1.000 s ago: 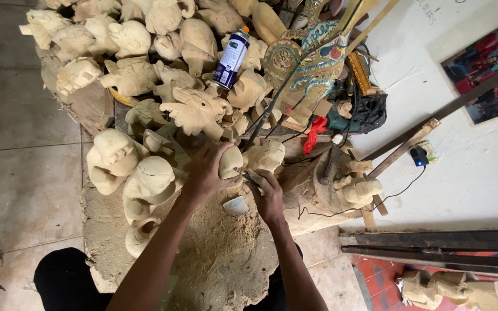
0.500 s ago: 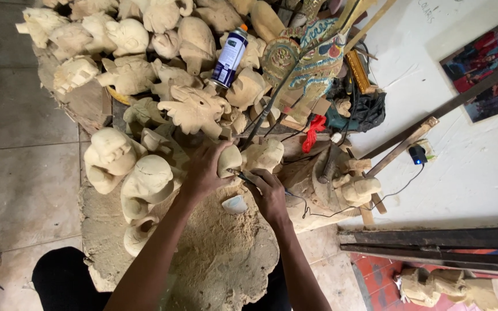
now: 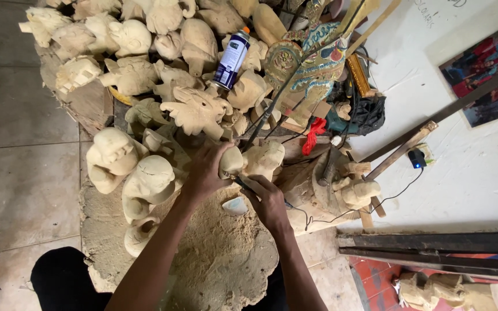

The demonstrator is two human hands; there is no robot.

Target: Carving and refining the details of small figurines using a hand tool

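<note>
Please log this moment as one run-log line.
left hand: grips pale carved wooden piece | right hand: holds thin carving tool against it

Carved wooden heads (image 3: 145, 184) crowd the left side, and a pile of unpainted carvings (image 3: 197, 109) with a spray can (image 3: 231, 59) blocks the far side. Open room lies over the sawdust heap (image 3: 220, 259) near the body. A small carved figure (image 3: 355, 190) and cable (image 3: 376, 201) hem the right.

We see a sawdust-covered work slab (image 3: 220, 259) under our hands, pale carved wooden heads (image 3: 145, 184) heaped beyond and left of them, a spray can (image 3: 231, 59) farther off.
</note>
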